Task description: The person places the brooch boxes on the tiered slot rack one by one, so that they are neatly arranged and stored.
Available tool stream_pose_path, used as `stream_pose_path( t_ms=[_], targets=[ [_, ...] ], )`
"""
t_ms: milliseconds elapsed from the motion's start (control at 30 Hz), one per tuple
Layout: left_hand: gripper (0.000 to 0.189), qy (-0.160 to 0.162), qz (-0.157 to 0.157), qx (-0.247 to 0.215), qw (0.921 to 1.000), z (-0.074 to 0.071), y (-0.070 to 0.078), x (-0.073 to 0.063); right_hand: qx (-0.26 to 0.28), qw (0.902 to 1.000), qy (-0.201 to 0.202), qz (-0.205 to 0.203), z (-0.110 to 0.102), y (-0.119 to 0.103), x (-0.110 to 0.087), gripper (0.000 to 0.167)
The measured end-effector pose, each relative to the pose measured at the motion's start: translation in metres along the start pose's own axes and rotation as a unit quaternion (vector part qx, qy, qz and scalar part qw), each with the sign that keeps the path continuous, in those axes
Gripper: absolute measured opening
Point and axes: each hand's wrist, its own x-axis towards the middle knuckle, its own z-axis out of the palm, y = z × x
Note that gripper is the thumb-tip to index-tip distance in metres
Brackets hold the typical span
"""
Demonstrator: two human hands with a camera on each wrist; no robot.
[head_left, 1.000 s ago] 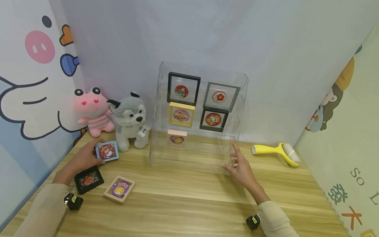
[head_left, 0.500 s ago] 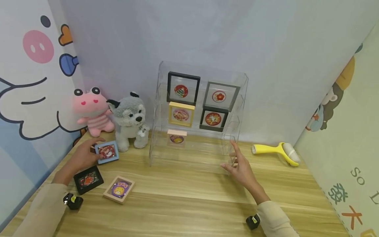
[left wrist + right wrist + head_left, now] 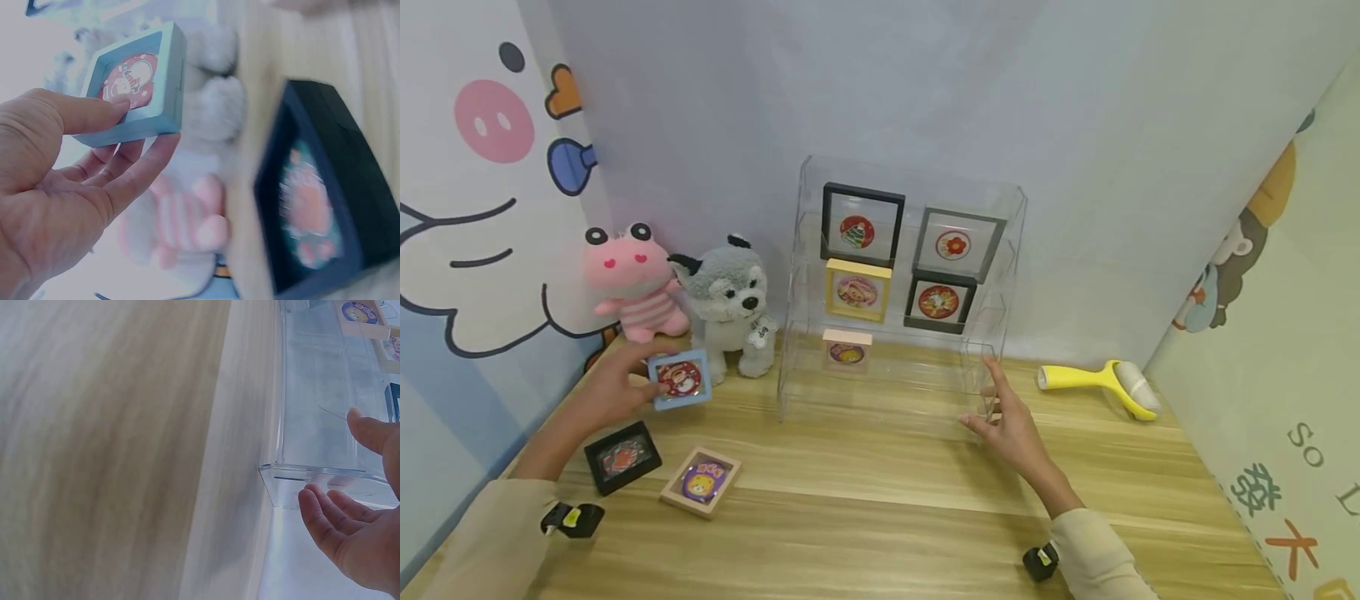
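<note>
My left hand (image 3: 613, 387) pinches a small light blue picture frame (image 3: 700, 395) with a red round badge in it, thumb on the front and fingers behind. In the left wrist view the frame (image 3: 169, 94) is held up off the table. My right hand (image 3: 1017, 429) is at the lower right side of a clear acrylic tiered stand (image 3: 917, 406), thumb in front and fingers along the outer side. In the right wrist view, thumb and fingers (image 3: 322, 519) lie apart; whether they touch the panel is hard to tell. Several framed badges, including a yellow frame (image 3: 829, 292), stand on its tiers.
A black frame (image 3: 597, 458) and a light wooden frame (image 3: 681, 497) lie on the table at the left. Behind them sit a pink frog plush (image 3: 651, 312) and a grey husky plush (image 3: 718, 333). A yellow-handled lint roller (image 3: 1075, 379) lies at the right.
The left hand has lifted the light blue frame and carried it slightly to the right, its thumb now on the front. The right hand has stayed in place beside the stand.
</note>
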Motion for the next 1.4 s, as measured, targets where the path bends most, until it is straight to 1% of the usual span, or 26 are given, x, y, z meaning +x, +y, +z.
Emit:
stream_pose_path(
  t_ms=[100,233,300,467,567,633,833,933,1033,1100,1300,1400],
  targets=[
    [0.051,-0.001,0.023,-0.001,0.9997,-0.004,0.016,0.002,0.001,1.0000,0.000,0.003,-0.001,-0.001,0.000,0.097],
    [0.051,-0.002,0.034,-0.019,0.9992,-0.003,0.041,0.006,0.002,1.0000,0.001,0.005,-0.003,-0.001,0.000,0.098],
    [0.051,-0.005,0.037,-0.034,0.9987,-0.001,0.054,0.010,0.002,1.0000,0.001,0.004,-0.002,0.000,0.000,0.098],
    [0.050,-0.024,0.043,-0.045,0.9978,0.010,0.082,0.021,0.003,1.0000,0.001,0.003,-0.001,0.002,0.000,0.097],
    [0.048,-0.037,0.048,-0.055,0.9967,0.020,0.099,0.031,0.003,1.0000,0.000,0.002,-0.001,0.002,0.000,0.097],
    [0.046,-0.051,0.050,-0.076,0.9945,0.029,0.108,0.039,0.004,1.0000,0.002,0.000,-0.001,0.002,0.000,0.097],
    [0.046,-0.094,0.052,-0.131,0.9855,0.060,0.133,0.065,0.004,1.0000,0.001,-0.004,0.000,0.001,0.002,0.097],
    [0.047,-0.106,0.062,-0.146,0.9817,0.076,0.146,0.077,0.005,1.0000,0.000,-0.002,0.001,0.001,0.002,0.097],
    [0.048,-0.110,0.073,-0.157,0.9788,0.090,0.158,0.088,0.005,1.0000,0.001,-0.003,0.002,0.000,0.002,0.097],
    [0.048,-0.106,0.081,-0.154,0.9790,0.099,0.165,0.095,0.005,1.0000,0.002,-0.005,0.002,0.000,0.002,0.097],
    [0.045,-0.080,0.109,-0.135,0.9815,0.123,0.180,0.116,0.004,1.0000,0.005,-0.004,0.001,-0.001,0.001,0.097],
    [0.045,-0.083,0.115,-0.135,0.9807,0.131,0.188,0.125,0.004,1.0000,0.004,0.001,0.001,-0.001,0.001,0.097]
  ],
)
